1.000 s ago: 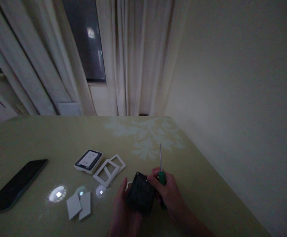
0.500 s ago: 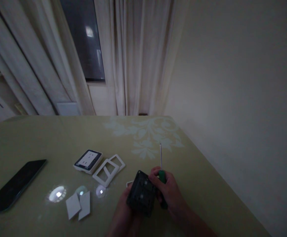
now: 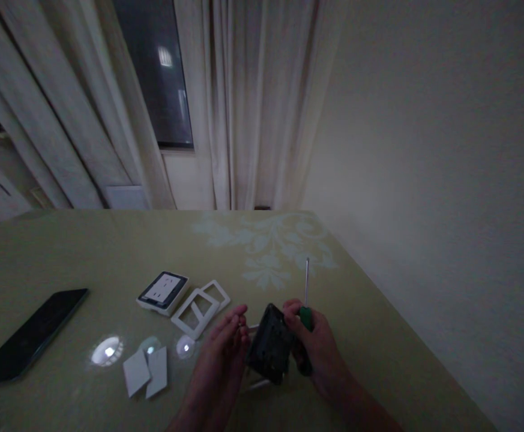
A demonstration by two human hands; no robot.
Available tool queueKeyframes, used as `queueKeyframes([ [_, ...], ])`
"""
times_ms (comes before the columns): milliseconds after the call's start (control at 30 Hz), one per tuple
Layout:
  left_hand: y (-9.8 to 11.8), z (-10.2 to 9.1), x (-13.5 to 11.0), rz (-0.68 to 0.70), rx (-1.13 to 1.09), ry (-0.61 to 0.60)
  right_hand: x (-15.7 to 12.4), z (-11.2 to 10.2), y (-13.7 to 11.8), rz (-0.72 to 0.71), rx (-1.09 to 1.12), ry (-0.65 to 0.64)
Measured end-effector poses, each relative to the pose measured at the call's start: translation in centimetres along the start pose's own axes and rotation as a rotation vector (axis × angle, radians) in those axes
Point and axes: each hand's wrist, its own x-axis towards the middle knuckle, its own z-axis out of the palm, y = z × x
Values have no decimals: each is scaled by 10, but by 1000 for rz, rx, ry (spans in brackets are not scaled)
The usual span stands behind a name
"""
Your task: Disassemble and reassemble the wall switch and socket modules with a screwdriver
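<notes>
My right hand grips a screwdriver with a dark green handle, its metal shaft pointing up and away. The thumb and fingers of that hand also hold the edge of a black rectangular switch or socket module, tilted, with its back toward me. Just left of the module is my left hand, apart from it. Its thumb and fingertips are drawn together; anything between them is too small to make out. Part of a white frame shows below the module, the rest hidden behind it.
Left of my hands lie two white frames, overlapping. Beyond them sits a white socket unit with a dark border. Two white plates lie nearer me. A dark flat tablet-like slab rests far left on the table. The wall runs along the right.
My left hand has let go of the black module and moved away to the left. My right hand has shifted slightly right with the screwdriver and the module.
</notes>
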Motion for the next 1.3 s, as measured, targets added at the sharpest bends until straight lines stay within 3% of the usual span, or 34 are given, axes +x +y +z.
queueKeyframes([
  [100, 18, -2, 5, 50, 59, -1, 9, -6, 2, -68, -97, 77],
  [300, 33, -21, 16, 65, 499, -96, 16, -8, 7, -63, -230, 35],
  [367, 38, -25, 15, 167, 712, -121, 15, -7, 7, -65, -255, 30],
  [433, 45, -28, 12, 332, 1074, -159, 14, -7, 6, -90, -272, 29],
  [533, 52, -28, 6, 419, 1475, -217, 10, -9, 7, -269, -339, 53],
  [667, 55, -28, 5, 373, 1585, -374, 5, -12, 12, -643, -458, 54],
  [767, 51, -32, 9, 598, 1585, -489, 2, -12, 13, -768, -445, 18],
  [867, 47, -39, 12, 1048, 1527, -559, 0, -12, 10, -696, -320, 24],
  [933, 45, -42, 11, 1339, 1543, -540, 0, -10, 9, -546, -215, 42],
  [1000, 44, -43, 8, 1520, 1608, -528, 1, -8, 7, -355, -117, 39],
  [1133, 41, -40, 2, 1610, 1726, -602, 5, -4, 4, -53, 5, 57],
  [1300, 40, -42, 9, 1480, 1756, -619, 12, -8, 3, 21, -113, 99],
])
